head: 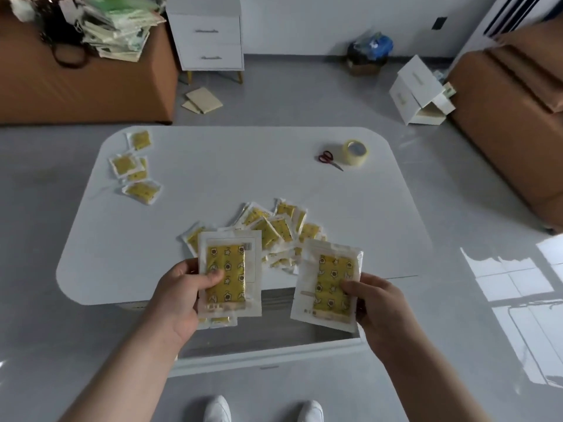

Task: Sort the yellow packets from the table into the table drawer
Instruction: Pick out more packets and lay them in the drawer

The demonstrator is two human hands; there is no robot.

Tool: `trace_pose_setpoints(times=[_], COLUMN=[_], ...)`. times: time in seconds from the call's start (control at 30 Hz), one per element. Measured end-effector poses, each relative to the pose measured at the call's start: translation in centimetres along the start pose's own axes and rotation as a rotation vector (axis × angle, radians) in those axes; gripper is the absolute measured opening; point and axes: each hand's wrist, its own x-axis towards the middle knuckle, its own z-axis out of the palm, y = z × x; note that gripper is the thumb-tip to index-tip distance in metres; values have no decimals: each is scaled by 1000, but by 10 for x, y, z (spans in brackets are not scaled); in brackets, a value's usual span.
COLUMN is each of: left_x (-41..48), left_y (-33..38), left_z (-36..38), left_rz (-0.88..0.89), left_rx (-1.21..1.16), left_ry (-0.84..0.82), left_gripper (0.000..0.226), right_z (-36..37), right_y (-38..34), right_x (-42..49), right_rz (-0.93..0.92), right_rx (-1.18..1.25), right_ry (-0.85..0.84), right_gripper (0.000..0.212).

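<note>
- Left hand (179,296): thumb pressed over a small stack of yellow packets (230,275), gripped at its lower half, above the open drawer (259,357).
- Loose pile (274,229): unsorted packets overlap on the tabletop (213,166), near its front edge.
- Handling: the packets look light, thin and slick, so a flat pinch on the sealed border should stop them fanning.
- Right hand (377,306): grips a single packet (329,287) at its lower right corner, over the drawer, with free room on either side.
</note>
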Motion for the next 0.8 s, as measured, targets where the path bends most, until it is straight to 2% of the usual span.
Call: trace_pose_setpoints(times=[0.1,0.23,0.5,0.8], left_x=[36,92,214,281], left_y=[-20,-56,-118,-150], left_z=[-8,-15,-19,-32], left_rz=[46,94,223,423], left_rx=[26,13,4,-19], left_ry=[5,10,26,-43], left_gripper=[28,38,41,36], right_z=[22,41,46,55], right_y=[23,63,127,161], right_x=[38,109,232,297], right_rz=[-43,-65,-89,-236], right_rx=[-53,-81,-46,-50], right_ry=[-61,-123,-173,-307], right_gripper=[16,17,17,12])
